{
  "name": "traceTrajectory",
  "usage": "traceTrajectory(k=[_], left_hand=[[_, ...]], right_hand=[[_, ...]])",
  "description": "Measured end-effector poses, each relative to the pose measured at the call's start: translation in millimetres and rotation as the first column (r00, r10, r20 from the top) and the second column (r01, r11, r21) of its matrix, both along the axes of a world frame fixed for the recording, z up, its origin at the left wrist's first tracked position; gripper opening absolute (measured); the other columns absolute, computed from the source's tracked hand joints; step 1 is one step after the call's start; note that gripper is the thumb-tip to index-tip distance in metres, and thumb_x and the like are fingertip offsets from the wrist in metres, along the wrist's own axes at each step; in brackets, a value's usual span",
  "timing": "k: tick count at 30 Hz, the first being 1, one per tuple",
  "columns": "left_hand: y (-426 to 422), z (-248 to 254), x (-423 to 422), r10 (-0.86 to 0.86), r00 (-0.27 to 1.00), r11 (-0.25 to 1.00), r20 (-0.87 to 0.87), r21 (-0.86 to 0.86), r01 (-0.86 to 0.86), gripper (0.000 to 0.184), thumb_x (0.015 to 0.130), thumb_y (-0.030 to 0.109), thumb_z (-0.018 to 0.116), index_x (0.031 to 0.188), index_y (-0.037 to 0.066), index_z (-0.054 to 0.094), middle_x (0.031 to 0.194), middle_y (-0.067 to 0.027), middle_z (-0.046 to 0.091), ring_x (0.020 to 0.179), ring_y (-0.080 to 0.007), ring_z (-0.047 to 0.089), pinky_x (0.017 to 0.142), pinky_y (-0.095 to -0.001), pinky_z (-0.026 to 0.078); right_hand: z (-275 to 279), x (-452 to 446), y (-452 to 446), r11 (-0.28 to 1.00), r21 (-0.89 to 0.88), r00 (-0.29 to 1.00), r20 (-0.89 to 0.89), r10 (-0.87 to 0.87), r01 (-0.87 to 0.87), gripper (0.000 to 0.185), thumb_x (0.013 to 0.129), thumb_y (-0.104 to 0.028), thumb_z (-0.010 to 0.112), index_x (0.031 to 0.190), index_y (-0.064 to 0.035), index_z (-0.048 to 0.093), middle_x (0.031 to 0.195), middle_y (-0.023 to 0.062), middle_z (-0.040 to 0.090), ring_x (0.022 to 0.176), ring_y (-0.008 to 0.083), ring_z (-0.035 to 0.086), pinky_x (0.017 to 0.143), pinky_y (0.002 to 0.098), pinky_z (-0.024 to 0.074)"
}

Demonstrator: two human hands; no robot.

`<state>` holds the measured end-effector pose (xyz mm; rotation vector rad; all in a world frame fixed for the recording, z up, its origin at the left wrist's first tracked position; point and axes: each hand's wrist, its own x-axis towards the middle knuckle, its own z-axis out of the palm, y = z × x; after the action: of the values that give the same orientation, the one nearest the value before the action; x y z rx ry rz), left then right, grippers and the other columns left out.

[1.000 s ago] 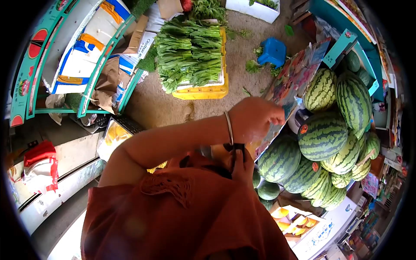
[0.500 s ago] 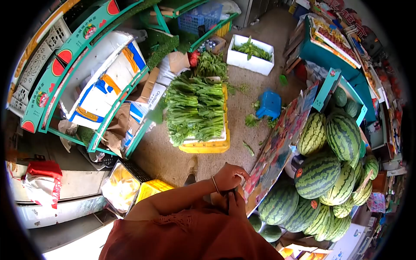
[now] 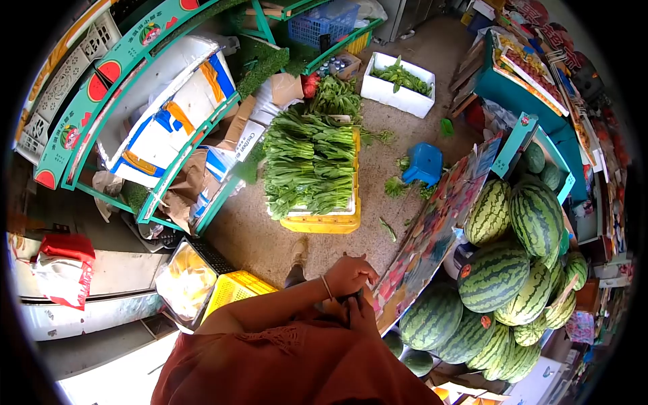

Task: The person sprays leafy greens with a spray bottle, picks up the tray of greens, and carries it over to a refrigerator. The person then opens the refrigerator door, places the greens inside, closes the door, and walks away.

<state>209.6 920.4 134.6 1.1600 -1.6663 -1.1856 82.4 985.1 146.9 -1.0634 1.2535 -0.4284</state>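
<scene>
My left hand, with a thin bangle at the wrist, reaches across in front of my body. Its fingers are loosely bent and apart, and nothing shows between them. Just below it, close to my red shirt, my right hand is closed around a small dark object. My left hand and wrist cover most of that object, so its kind is unclear. Both hands are beside the edge of a sloping, colourfully patterned board. Past that board lies a pile of striped watermelons.
Bunches of leafy greens lie on a yellow crate. Behind are a white foam box of greens and a blue stool. Green-framed shelving stands left, with a yellow basket nearer me. My shoe is on the floor.
The view has shifted slightly. My left hand's fingers have spread a little, while my right hand stays closed below it. More of my shoe and leg shows.
</scene>
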Motion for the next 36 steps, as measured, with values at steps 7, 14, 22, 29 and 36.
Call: traceTrajectory(k=[7,14,22,29,36], left_hand=[[-34.3,111.6,45.2,0.186,0.939,0.981,-0.29,0.103,-0.162,0.027,0.062,-0.013,0.037,0.069,0.001,0.059,0.078,-0.0101,0.061,0.081,-0.0152,0.058,0.068,-0.0227,0.044],[2.9,37.8,40.3,0.361,0.932,0.928,-0.029,-0.093,-0.362,0.018,0.07,-0.003,0.043,0.063,0.004,0.057,0.067,-0.0059,0.06,0.073,-0.0182,0.06,0.072,-0.029,0.047],[31.8,-5.1,39.6,0.377,0.915,0.925,-0.146,0.12,-0.361,0.021,0.063,-0.004,0.045,0.072,0.005,0.061,0.069,-0.0081,0.06,0.065,-0.0181,0.059,0.064,-0.0265,0.047],[1.0,50.6,93.1,0.439,0.877,0.84,-0.194,-0.258,-0.478,0.023,0.062,-0.011,0.04,0.066,0.002,0.059,0.07,-0.0082,0.061,0.062,-0.0153,0.059,0.061,-0.0261,0.047],[46.2,-39.7,48.5,0.487,0.872,0.873,-0.041,0.052,-0.485,0.017,0.066,-0.003,0.044,0.066,0.004,0.059,0.069,-0.008,0.06,0.065,-0.0195,0.059,0.067,-0.0288,0.046]], right_hand=[[9.3,7.8,-4.5,0.996,0.042,0.989,0.132,0.073,-0.079,0.021,0.085,-0.02,0.038,0.077,-0.0024,0.046,0.05,-0.0001,0.041,0.042,0.0068,0.036,0.042,0.0201,0.0294],[-3.5,13.1,6.3,0.992,0.06,0.992,0.079,0.102,-0.107,0.02,0.085,-0.02,0.038,0.077,-0.0026,0.045,0.051,0.0006,0.041,0.043,0.0068,0.037,0.042,0.0205,0.0295],[-22.9,25.1,4.5,0.978,0.036,0.978,0.037,0.206,-0.207,0.02,0.086,-0.021,0.037,0.076,-0.0042,0.044,0.047,0.0001,0.039,0.04,0.0068,0.036,0.038,0.0203,0.0284],[-8.4,33.4,3.9,0.967,0.106,0.965,0.151,0.215,-0.232,0.023,0.086,-0.025,0.037,0.075,-0.0053,0.044,0.046,-0.0004,0.039,0.037,0.0056,0.034,0.035,0.0192,0.026],[-58.2,33.6,6.7,0.958,0.004,0.958,-0.004,0.287,-0.287,0.021,0.086,-0.024,0.037,0.079,-0.0051,0.045,0.048,-0.0006,0.039,0.038,0.0058,0.035,0.036,0.0196,0.0273]])
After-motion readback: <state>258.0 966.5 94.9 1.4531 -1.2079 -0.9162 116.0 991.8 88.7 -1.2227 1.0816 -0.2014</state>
